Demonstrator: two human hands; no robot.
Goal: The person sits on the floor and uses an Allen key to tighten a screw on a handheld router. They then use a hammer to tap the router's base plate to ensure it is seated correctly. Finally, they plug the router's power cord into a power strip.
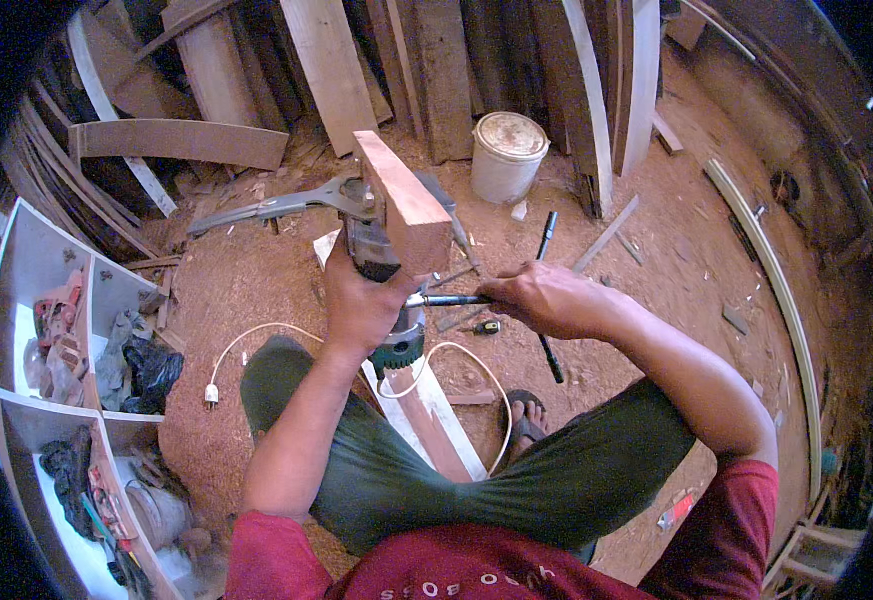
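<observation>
A thick wooden block (403, 195) stands tilted in front of me, against a black metal jaw-like part (370, 250). My left hand (361, 305) is closed around the block's near lower end, close to that part; its fingertips are hidden. My right hand (546, 298) grips a dark metal rod (451, 300) that runs left toward my left hand. A black-ended crossbar (550, 235) shows above and below the right hand; the hand hides where it meets the rod. Beneath the left hand is a green and dark tool part (399, 352).
A lidded white bucket (509, 160) and leaning boards (326, 70) are at the back. A grey metal leg (276, 206) extends left. The white cord's plug (211, 396) lies on sawdust. Left is a white shelf unit (44, 403); a board (434, 425) lies between my legs.
</observation>
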